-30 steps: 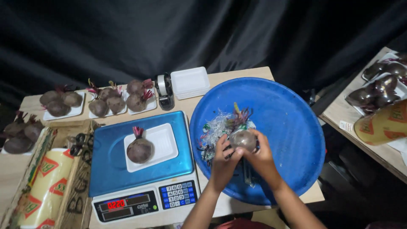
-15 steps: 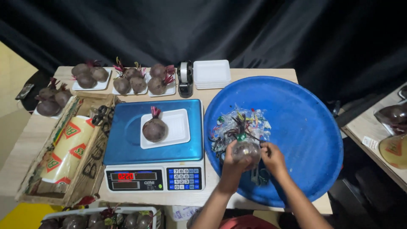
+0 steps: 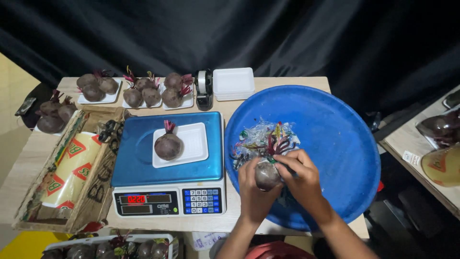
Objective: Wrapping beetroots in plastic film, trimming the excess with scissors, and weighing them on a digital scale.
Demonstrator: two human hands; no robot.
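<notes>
Blue fills most of our head view: the wide basin [image 3: 335, 144] on the right, the scale [image 3: 167, 163] beside it. Our left hand [image 3: 253, 184] and right hand [image 3: 299, 180] are both closed around one beetroot [image 3: 267, 175] over the basin, just below the plastic scraps [image 3: 261, 139]. Half a second ago our right hand sat lower and looser (now it wraps the top), so the beetroot is gripped more firmly.

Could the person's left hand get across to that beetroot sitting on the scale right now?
Probably yes, but not freely: the left hand is gripping a beetroot together with the right hand over the blue tub. The beetroot on the white tray sits close by to the left, with nothing standing between.
</notes>
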